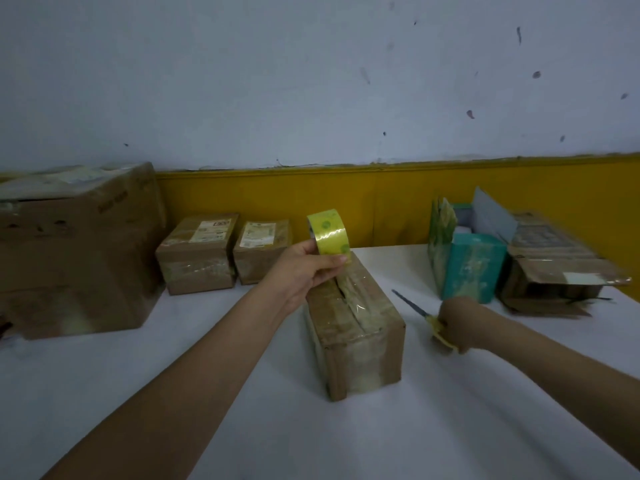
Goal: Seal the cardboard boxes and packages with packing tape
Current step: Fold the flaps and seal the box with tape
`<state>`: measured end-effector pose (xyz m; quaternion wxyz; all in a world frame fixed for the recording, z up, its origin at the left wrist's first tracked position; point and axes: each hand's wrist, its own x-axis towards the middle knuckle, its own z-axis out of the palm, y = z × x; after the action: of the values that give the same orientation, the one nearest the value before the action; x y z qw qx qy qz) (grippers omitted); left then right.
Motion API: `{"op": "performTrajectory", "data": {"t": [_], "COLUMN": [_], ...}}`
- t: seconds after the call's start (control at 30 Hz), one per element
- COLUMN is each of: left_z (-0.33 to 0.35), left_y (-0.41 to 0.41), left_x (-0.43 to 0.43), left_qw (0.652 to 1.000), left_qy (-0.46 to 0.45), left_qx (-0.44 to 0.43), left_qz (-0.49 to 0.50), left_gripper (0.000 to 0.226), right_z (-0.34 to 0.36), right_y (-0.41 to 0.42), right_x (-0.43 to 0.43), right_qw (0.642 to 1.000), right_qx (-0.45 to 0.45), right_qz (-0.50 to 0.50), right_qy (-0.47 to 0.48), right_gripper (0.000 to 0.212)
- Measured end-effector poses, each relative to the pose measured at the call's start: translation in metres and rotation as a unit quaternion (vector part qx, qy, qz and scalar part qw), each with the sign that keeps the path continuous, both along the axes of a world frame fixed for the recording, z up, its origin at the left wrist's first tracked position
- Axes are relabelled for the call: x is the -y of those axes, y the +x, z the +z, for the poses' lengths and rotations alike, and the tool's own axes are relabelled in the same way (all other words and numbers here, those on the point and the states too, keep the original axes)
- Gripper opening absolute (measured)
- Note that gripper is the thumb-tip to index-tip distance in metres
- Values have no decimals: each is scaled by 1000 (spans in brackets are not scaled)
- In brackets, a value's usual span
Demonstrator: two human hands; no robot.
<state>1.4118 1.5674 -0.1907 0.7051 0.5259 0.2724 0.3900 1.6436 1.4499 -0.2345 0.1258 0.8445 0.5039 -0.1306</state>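
Observation:
A long cardboard box lies in the middle of the white table, with clear tape running along its top seam. My left hand grips a roll of clear tape with a yellow core just above the box's far end, and a strip of tape runs from the roll down onto the box top. To the right of the box, my right hand holds yellow-handled scissors low over the table, blades pointing away to the upper left.
A large brown carton stands at the left. Two small taped boxes with labels sit behind the centre, against the yellow wall strip. At the right stand a teal box and an open, flattened carton.

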Motion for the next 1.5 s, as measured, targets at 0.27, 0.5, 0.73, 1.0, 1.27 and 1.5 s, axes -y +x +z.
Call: {"op": "performTrajectory", "data": {"t": [0.27,0.5,0.73,1.0,1.27,1.5], "left_z": [-11,-9,20,94,83,62], "left_y": [2,-1,-35,-122,-200,-242], "left_x": [7,8,14,72,123,149], "left_qw": [996,999,993,680,634,652], "left_qy": [49,19,96,575,461,381], "left_qx": [-70,-34,-62,-453,-612,-640], "left_qz": [25,20,39,52,104,140], "left_gripper": [36,39,39,36,68,14], "right_z": [6,30,67,122,36,1], "right_y": [-12,-89,-104,-171,-262,-313], "right_x": [-7,44,36,-18,4,45], "right_qw": [991,764,805,716,634,593], "right_qx": [-40,86,-206,-598,-705,-725], "right_qz": [3,399,202,62,-75,-121], "right_qy": [131,500,518,355,310,328], "right_gripper": [13,42,74,40,29,14]}}
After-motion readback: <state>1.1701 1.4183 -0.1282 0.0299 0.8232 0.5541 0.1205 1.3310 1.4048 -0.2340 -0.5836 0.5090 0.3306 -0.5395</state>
